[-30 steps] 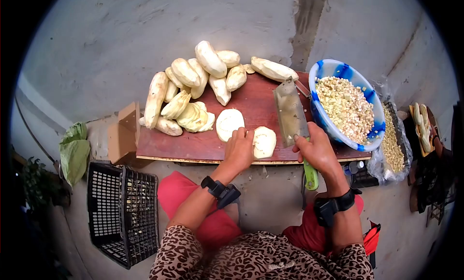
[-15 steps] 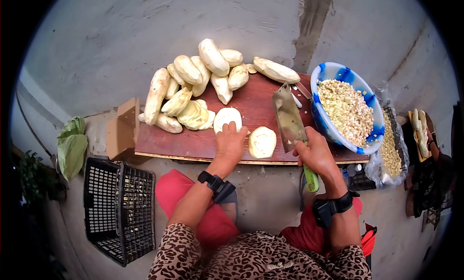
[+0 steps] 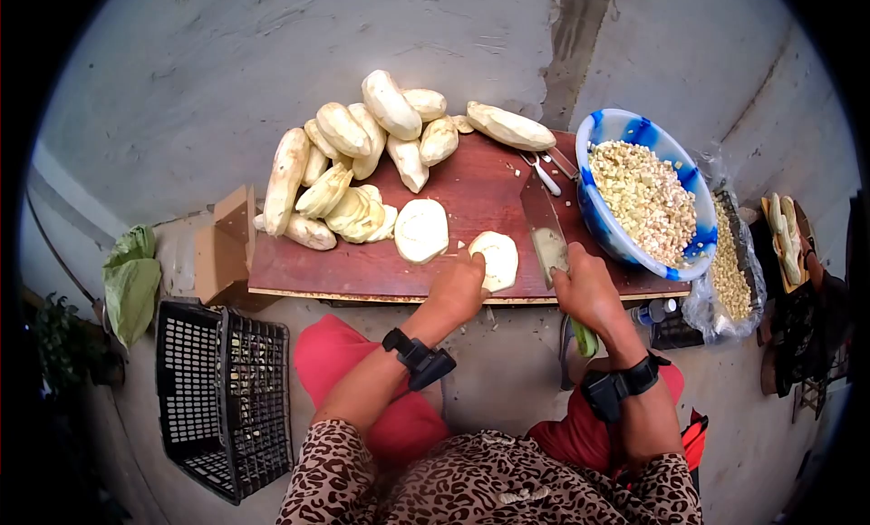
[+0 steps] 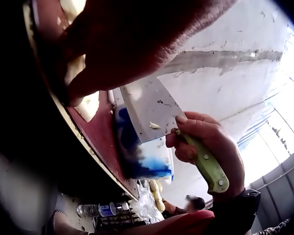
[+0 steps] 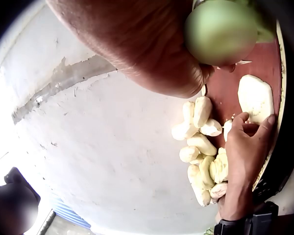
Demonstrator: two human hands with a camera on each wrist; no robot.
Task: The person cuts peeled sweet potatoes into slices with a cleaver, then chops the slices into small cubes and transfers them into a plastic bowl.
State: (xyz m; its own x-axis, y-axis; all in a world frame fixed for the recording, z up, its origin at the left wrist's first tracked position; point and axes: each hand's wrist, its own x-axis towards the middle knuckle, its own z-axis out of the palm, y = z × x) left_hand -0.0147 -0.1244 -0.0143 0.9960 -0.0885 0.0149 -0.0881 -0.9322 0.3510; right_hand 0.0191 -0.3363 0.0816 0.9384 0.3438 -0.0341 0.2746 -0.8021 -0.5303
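Observation:
My left hand pinches the edge of a round, pale eggplant slice near the board's front edge, thumb and fingertips at its rim in the right wrist view. In my right hand is a cleaver, gripped by its green handle. Its broad blade stands to the right of that slice, apart from it, with small bits stuck to the metal. A second slice lies flat to the left. Further left are a fanned pile of slices and several whole peeled eggplants.
A blue-and-white bowl of diced pieces stands at the board's right end. A white-handled utensil lies near it. Beyond is a plastic-lined tray of cubes. A black crate and cardboard box stand left of the red-brown board.
My left hand went from the right slice to the left one, then back to the right slice. The cleaver has turned from lying flatter to standing more on edge.

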